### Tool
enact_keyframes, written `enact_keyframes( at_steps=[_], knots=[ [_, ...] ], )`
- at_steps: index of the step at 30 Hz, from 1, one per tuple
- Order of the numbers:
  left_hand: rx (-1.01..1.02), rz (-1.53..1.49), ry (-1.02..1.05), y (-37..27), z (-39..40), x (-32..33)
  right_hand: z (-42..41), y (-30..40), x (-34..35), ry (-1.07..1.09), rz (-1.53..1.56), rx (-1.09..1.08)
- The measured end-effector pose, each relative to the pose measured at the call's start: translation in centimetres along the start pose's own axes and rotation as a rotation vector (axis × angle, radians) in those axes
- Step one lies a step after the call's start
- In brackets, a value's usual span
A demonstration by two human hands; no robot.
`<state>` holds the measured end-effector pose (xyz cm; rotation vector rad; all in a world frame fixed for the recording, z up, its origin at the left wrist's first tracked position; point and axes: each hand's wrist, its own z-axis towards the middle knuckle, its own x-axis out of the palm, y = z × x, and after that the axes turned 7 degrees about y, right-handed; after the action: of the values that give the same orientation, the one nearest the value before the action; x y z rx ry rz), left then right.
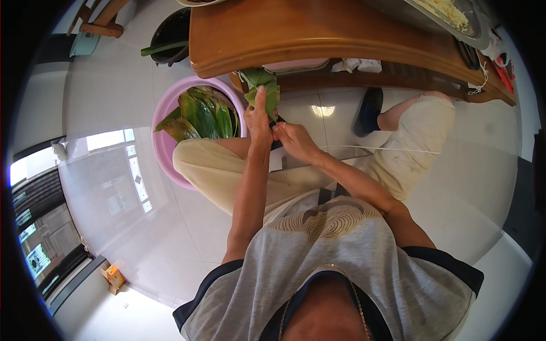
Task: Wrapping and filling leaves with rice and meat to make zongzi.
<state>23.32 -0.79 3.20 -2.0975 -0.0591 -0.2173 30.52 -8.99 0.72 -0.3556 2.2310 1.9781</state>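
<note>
My left hand (pixel 257 121) grips a folded green leaf bundle (pixel 262 91), with the thumb pressed along its upper face. The bundle is just below the edge of a wooden table (pixel 298 25). Close beside it, my right hand (pixel 298 141) has its thumb and fingertips pinched together near the bundle's lower end; what lies between them is too small to make out. A thin white string (pixel 384 148) stretches from behind my right wrist across to my right leg. Left of my hands, a pink plastic basin (pixel 158 140) on the floor holds long, wet green leaves (pixel 204 113).
A black bucket (pixel 170 32) with a green stalk across it stands beyond the basin. On the table's right, a metal tray (pixel 477 36) holds pale yellow grains (pixel 448 13), near black-handled scissors (pixel 468 53). White string (pixel 480 81) hangs off the table. An orange box (pixel 113 277) lies behind left.
</note>
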Motion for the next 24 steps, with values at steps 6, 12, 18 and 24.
enact_keyframes(
  at_steps=[6,12,18,24],
  knots=[
    [-0.057,0.066,-0.099,-0.8,0.8,0.0,-0.1,2.2,-0.2,0.014,-0.023,-0.024],
    [-0.184,-0.021,0.175,-0.7,1.6,-2.8,-0.6,0.7,0.2,0.035,-0.195,0.009],
    [-0.310,-0.100,0.270,-0.3,0.2,-2.9,-0.5,-0.6,-0.3,-0.034,-0.531,-0.018],
    [-0.424,-0.613,0.312,0.0,0.9,-2.5,-0.5,-1.3,-0.9,-0.097,-0.657,-0.149]
  ],
)
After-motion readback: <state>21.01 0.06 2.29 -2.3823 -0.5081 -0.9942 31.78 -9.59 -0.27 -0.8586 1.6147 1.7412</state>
